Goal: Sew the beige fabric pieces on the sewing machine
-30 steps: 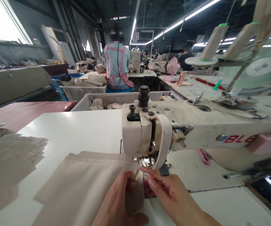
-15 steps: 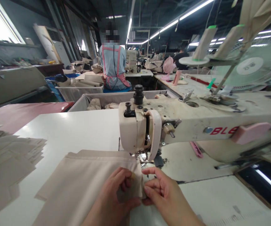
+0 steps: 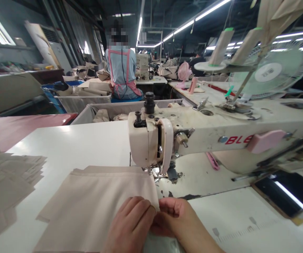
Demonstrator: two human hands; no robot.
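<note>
Fabric panel (image 3: 93,203), beige, lies flat on the white bench (image 3: 69,147) with its right edge just in front of the sewing machine (image 3: 151,144) presser foot. Left hand (image 3: 130,228) and right hand (image 3: 178,221) meet at that near corner, fingers (image 3: 138,211) pressed together and pinching the edge. Risk: uneven pull from either hand can skew the edge at the needle, and fingers held this near the foot can be caught.

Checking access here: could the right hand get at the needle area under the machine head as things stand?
Probably yes: the right hand pinches the beige fabric edge just before the needle area, with only bare table between.
</note>
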